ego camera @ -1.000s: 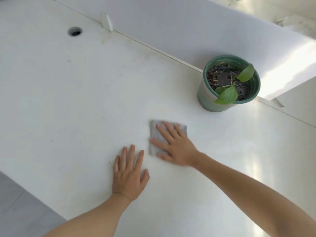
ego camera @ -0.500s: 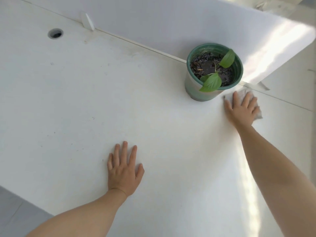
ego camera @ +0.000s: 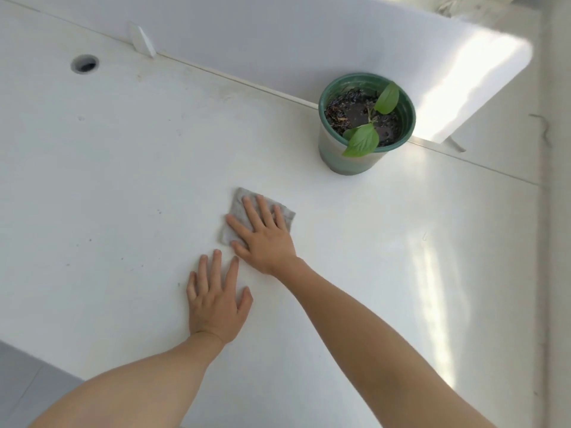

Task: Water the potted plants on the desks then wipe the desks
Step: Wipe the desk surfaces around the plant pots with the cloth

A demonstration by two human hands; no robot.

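The desk [ego camera: 123,180] is being wiped as the right hand [ego camera: 265,242], fingers straight and pressing the grey cloth [ego camera: 237,208] flat, is sweeping back from beside the potted plant [ego camera: 340,156] to the middle, just beyond the flat, empty left hand [ego camera: 216,304], with specks [ego camera: 90,240] seemingly remaining leftward.

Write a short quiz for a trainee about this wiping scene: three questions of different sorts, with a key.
1. True or false: the left hand presses the grey cloth.
2. Where does the green pot stand? A) on the cloth B) beyond the cloth, to the right, near the partition C) beside the left hand
3. Fill in: the left hand lies flat on the bare ____.
Key: 1 false, the right hand presses it; 2 B; 3 desk.
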